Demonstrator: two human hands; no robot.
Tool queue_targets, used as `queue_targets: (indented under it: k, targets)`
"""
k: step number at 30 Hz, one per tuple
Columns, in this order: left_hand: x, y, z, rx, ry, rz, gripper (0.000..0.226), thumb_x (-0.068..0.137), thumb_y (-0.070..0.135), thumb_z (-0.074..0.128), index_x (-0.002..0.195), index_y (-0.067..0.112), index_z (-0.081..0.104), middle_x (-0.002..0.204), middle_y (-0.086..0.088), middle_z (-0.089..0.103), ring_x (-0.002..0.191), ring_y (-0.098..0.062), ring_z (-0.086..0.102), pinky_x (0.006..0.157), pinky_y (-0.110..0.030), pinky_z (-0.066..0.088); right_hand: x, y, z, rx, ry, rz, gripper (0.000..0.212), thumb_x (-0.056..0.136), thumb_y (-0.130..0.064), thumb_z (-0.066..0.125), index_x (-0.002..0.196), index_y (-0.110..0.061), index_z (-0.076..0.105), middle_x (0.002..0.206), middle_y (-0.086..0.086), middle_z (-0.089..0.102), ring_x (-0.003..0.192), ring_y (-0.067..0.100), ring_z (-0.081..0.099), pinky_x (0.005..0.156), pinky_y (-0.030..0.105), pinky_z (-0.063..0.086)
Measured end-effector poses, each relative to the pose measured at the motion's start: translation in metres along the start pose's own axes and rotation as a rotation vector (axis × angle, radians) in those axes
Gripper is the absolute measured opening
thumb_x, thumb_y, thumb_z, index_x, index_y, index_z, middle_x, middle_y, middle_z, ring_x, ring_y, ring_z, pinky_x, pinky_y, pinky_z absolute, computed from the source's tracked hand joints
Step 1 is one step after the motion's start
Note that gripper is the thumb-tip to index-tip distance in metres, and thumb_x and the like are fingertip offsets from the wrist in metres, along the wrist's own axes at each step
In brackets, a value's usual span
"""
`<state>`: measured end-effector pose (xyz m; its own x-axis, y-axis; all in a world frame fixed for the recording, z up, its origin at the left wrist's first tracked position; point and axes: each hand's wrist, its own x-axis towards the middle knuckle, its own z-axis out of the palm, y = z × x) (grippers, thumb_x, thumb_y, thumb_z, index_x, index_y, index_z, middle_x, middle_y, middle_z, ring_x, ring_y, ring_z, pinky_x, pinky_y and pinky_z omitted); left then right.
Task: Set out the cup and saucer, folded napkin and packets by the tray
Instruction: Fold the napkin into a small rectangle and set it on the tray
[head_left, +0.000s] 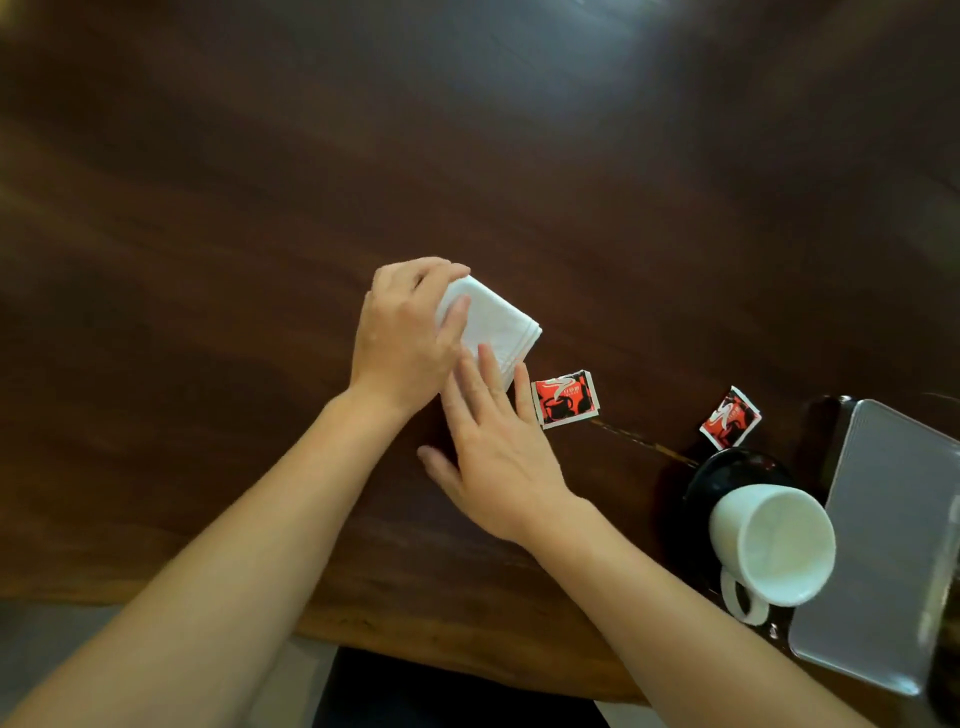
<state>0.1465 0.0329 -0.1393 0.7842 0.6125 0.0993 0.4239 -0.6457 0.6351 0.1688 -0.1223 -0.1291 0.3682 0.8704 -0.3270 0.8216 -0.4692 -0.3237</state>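
Between both hands: folded napkin (491, 325), white, on dark table (208, 260). Left hand (402, 338) clamped over its far corner, thumb on top; right hand (493, 441) flat, fingers spread, touching near edge. Napkin judged mid-placement, not yet released. Just right of right fingertips: first packet (564, 398), lying flat. Farther right: second packet (730, 419), then white cup (774, 545) on dark saucer (727, 473), beside grey tray (893, 545). These look set out; napkin remains.
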Motion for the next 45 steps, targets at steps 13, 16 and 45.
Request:
queue_targets:
  k: [13,16,45]
  targets:
    - [-0.013,-0.029,0.021,0.509,-0.329,0.152,0.069,0.102,0.058,0.016,0.158,0.019,0.017,0.168,-0.007,0.007,0.152,-0.035,0.007,0.116,-0.057,0.008,0.01,0.013,-0.038,0.401,0.409,0.276,0.047,0.099,-0.016,0.048,0.144,-0.002,0.045,0.149,0.016,0.049,0.148,0.027,0.03,0.123,0.036,0.014]
    - [-0.019,-0.028,0.02,0.539,-0.358,0.146,0.078,0.1,0.063,0.009,0.159,0.013,-0.001,0.168,-0.002,-0.016,0.153,-0.032,-0.015,0.118,-0.056,-0.007,0.038,0.019,-0.04,0.292,0.264,0.294,0.062,0.106,-0.029,0.036,0.157,-0.003,0.013,0.167,0.013,0.012,0.155,0.025,-0.001,0.124,0.038,0.002]
    - [-0.034,-0.027,-0.008,0.656,-0.732,0.191,0.111,0.073,0.087,-0.002,0.146,0.014,-0.039,0.153,-0.012,-0.047,0.143,-0.033,-0.039,0.118,-0.059,-0.014,0.054,0.023,-0.001,0.191,-0.101,0.14,0.098,0.086,-0.085,0.002,0.153,-0.018,-0.022,0.161,0.004,-0.032,0.143,0.015,-0.039,0.12,0.054,-0.014]
